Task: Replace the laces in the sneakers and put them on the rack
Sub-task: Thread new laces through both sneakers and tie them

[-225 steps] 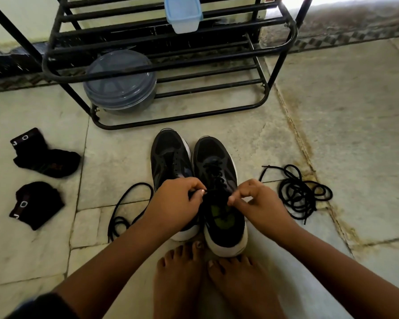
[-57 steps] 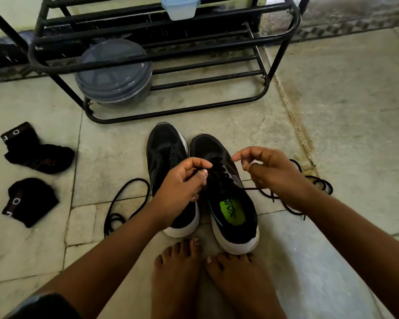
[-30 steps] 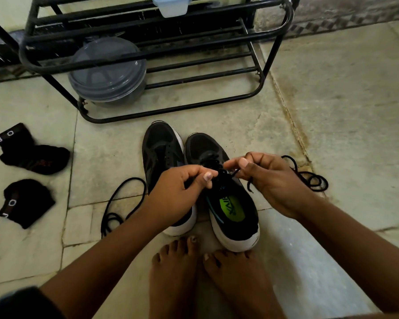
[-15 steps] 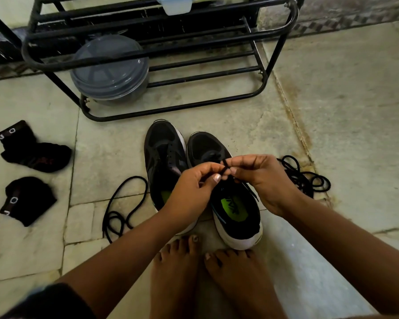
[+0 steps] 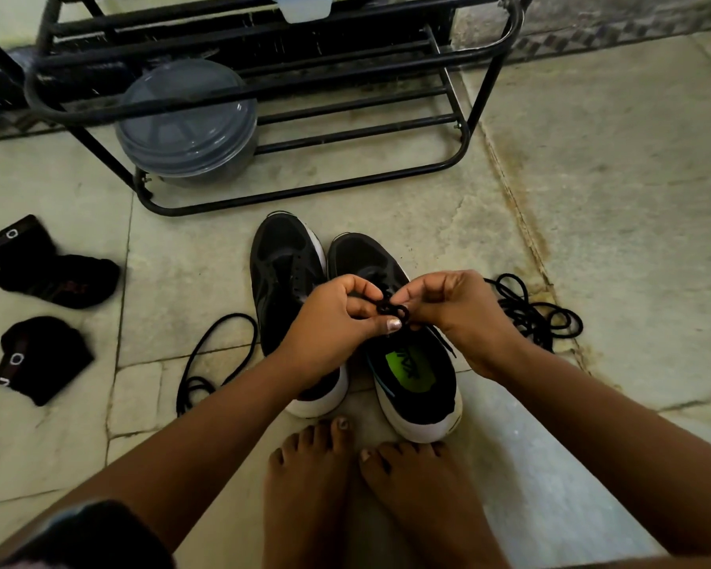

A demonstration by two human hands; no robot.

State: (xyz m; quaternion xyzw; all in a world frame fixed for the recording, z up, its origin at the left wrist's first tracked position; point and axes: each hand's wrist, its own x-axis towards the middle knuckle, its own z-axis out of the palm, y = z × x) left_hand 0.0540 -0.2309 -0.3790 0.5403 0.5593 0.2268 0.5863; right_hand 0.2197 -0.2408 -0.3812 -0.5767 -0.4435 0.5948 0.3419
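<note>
Both hands are over the right black mesh sneaker with the white sole and green insole (image 5: 411, 375). The left hand (image 5: 337, 322) and right hand (image 5: 456, 310) each pinch the black round lace (image 5: 393, 310), looped up between the fingertips. The left black sneaker (image 5: 282, 273) sits touching it on the stone floor (image 5: 612, 199). One loose black lace (image 5: 214, 359) lies left of the pair and another in a bundle (image 5: 530, 314) to the right. The black metal shoe rack (image 5: 345, 117) stands just behind, holding a round grey lidded container (image 5: 187, 117).
</note>
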